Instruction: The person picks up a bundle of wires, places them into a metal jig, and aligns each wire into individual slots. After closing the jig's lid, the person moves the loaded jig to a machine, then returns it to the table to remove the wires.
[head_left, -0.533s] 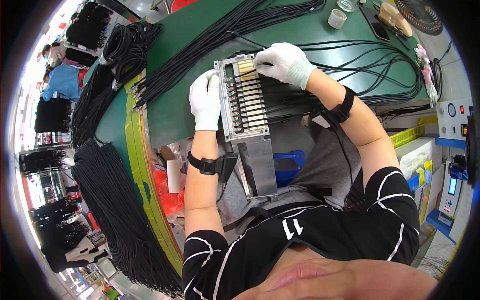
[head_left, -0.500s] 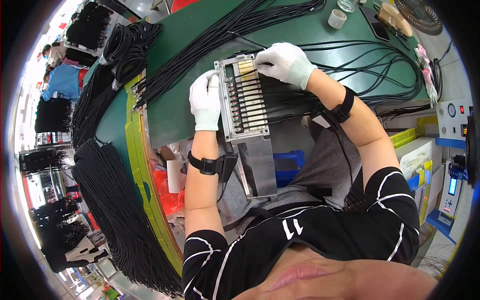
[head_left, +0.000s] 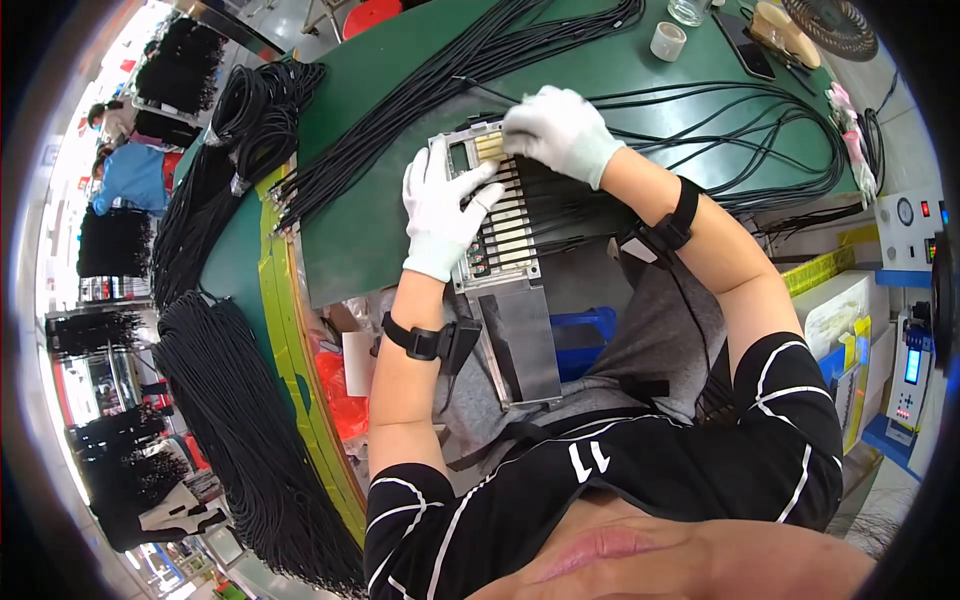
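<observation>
A metal clamping fixture (head_left: 510, 250) with a row of pale strips lies in front of me, its upper part on the green table. Several black cables (head_left: 560, 243) lie side by side across it and run off to the right. My left hand (head_left: 440, 215), in a white glove, rests over the fixture's left side, fingers spread, thumb and forefinger reaching across the upper slots. My right hand (head_left: 560, 130), also gloved, is closed at the fixture's upper right, pinching a black cable by the yellowish strips (head_left: 489, 146); its fingertips partly hide the cable.
Loose black cables (head_left: 400, 110) stretch across the green table (head_left: 350, 250). Thick cable bundles (head_left: 235, 420) hang over its left edge. A tape roll (head_left: 668, 42), a phone (head_left: 745, 45) and a small fan (head_left: 830, 25) are at the far right. Control boxes (head_left: 905, 230) stand at the right.
My left hand has moved right from the fixture's left edge onto its upper slots, with the fingers spreading. My right hand has shifted slightly down and left, fingertips nearer the strips.
</observation>
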